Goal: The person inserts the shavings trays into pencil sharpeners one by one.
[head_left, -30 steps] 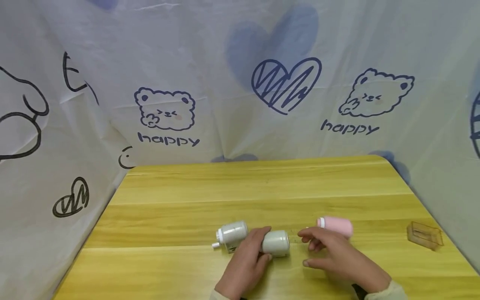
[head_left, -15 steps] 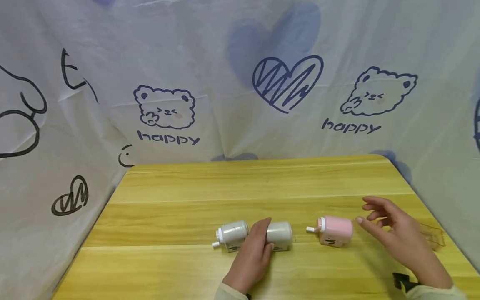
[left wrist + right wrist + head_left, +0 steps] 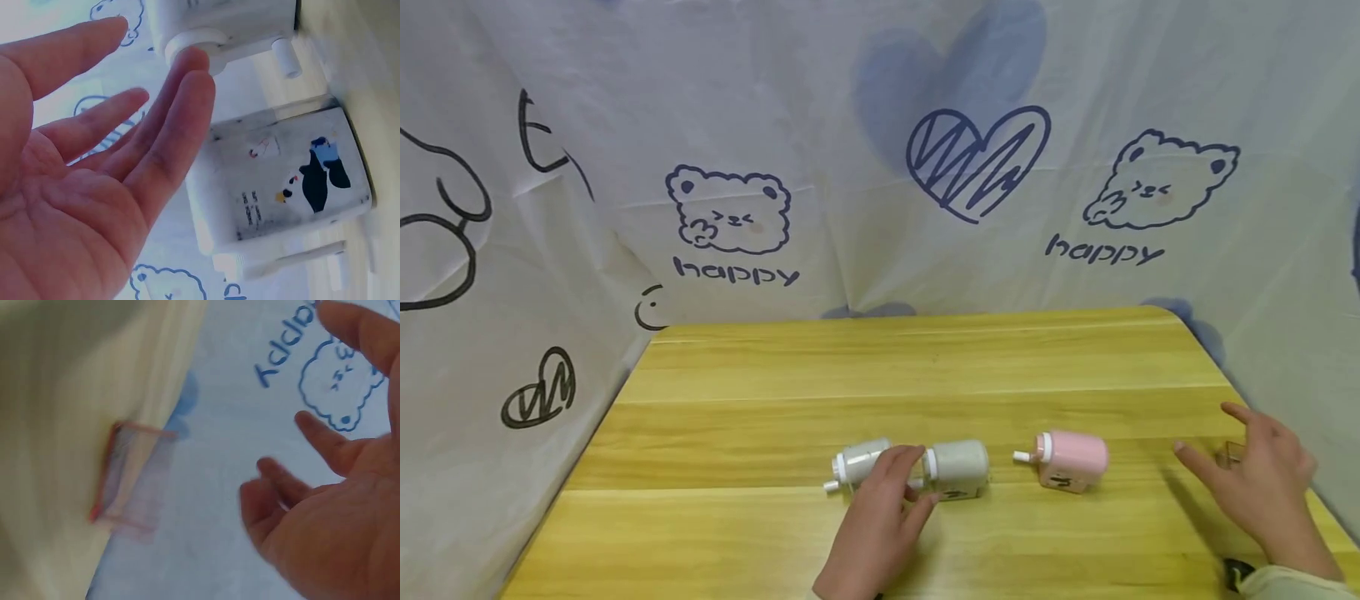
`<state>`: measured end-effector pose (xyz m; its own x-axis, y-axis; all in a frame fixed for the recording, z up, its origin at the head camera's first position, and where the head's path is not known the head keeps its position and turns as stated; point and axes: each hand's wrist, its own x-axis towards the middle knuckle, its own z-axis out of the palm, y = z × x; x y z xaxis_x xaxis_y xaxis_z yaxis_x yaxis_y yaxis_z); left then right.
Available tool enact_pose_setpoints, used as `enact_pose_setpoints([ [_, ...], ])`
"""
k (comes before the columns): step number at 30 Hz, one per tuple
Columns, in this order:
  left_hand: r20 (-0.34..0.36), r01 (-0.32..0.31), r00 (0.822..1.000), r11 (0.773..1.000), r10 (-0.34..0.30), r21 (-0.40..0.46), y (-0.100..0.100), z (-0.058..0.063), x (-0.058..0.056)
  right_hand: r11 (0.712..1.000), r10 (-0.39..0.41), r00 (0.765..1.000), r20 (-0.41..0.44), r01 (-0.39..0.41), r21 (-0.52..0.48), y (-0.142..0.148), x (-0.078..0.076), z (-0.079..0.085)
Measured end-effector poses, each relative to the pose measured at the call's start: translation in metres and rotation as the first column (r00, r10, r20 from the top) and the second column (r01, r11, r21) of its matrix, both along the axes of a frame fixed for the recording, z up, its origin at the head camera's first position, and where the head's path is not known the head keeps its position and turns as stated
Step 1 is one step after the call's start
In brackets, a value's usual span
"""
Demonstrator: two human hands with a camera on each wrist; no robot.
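Two pale grey sharpeners with small white crank handles lie side by side on the table, the left one (image 3: 863, 460) partly behind my left hand (image 3: 874, 521). The fingers of that hand are relaxed and hold nothing, close to the white collar of the right grey sharpener (image 3: 962, 468). In the left wrist view, a penguin picture marks one pale sharpener (image 3: 294, 181). A pink sharpener (image 3: 1078, 457) lies further right. My right hand (image 3: 1262, 479), fingers spread, is near a small see-through pinkish box (image 3: 134, 481), which it partly hides in the head view.
The yellow wood-grain table (image 3: 760, 375) has its right edge close beyond the see-through box. A white cloth (image 3: 850, 150) with bear and heart drawings hangs behind the table and along its sides.
My right hand has moved from beside the pink sharpener rightward to the see-through box. The left hand has let go of the right grey sharpener and drawn slightly left.
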<state>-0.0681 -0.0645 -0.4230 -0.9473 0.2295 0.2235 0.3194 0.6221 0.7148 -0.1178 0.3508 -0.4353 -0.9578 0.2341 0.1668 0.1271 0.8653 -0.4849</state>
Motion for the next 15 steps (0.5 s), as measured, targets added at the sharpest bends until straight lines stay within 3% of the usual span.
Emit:
enact_pose_setpoints([
  [4,-0.002,0.021,1.0,0.998,-0.021,0.056,-0.006,0.002,0.003,0.996,-0.011,0.995,0.104,0.001,0.094,0.011,-0.002,-0.009],
  [10,0.058,0.067,0.996,0.994,-0.073,0.089,-0.01,0.0,0.003,0.998,-0.028,0.955,0.295,0.01,0.061,0.02,-0.004,-0.019],
  [15,0.078,0.092,0.992,0.993,-0.098,0.079,-0.011,-0.004,0.003,0.994,-0.078,0.93,0.359,0.047,0.094,0.024,-0.006,-0.018],
])
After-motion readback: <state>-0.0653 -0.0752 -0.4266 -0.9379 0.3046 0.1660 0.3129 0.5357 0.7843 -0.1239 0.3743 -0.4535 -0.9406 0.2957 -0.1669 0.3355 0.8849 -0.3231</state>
